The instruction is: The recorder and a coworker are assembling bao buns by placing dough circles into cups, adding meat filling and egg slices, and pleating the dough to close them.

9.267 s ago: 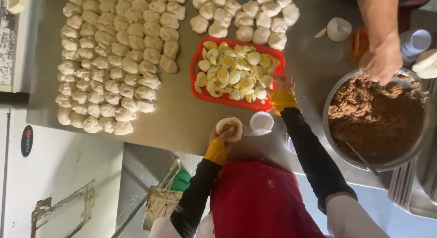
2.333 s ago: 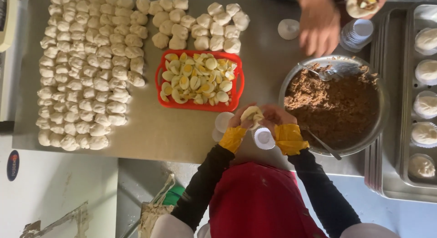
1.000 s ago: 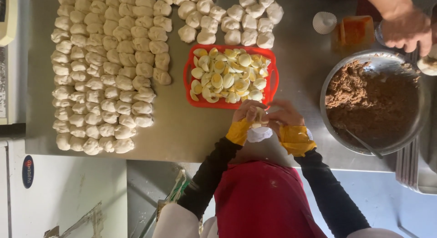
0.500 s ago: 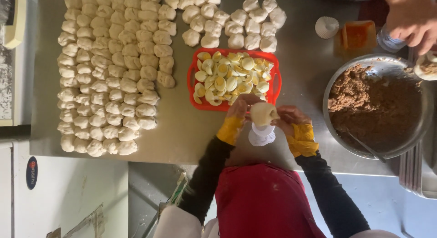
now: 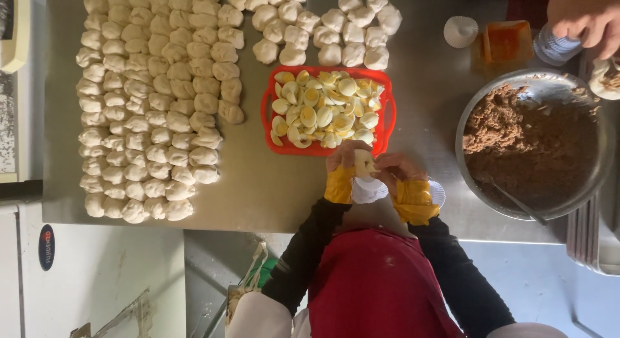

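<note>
Both my hands meet in front of my red apron, just below the red tray (image 5: 386, 121). My left hand (image 5: 342, 158) and my right hand (image 5: 395, 167) pinch one pale dough bun (image 5: 364, 162) between their fingers. Both wrists wear yellow cuffs over black sleeves. A white pleated paper liner (image 5: 369, 190) lies right under the bun. A second liner (image 5: 438, 193) peeks out by my right wrist. The red tray is filled with halved boiled eggs (image 5: 323, 108).
Several rows of raw dough balls (image 5: 152, 99) cover the steel table (image 5: 258, 183) at the left, more (image 5: 323, 28) behind the tray. A metal bowl of brown filling (image 5: 529, 144) with a spoon (image 5: 513, 201) sits right. Another person's hand (image 5: 584, 18) works at the top right, by an orange tub (image 5: 507, 42).
Nine seconds ago my right hand reached to the egg tray while my left held an open dough round. Now both hands close the dough into a bun, lowered slightly toward the liner.
</note>
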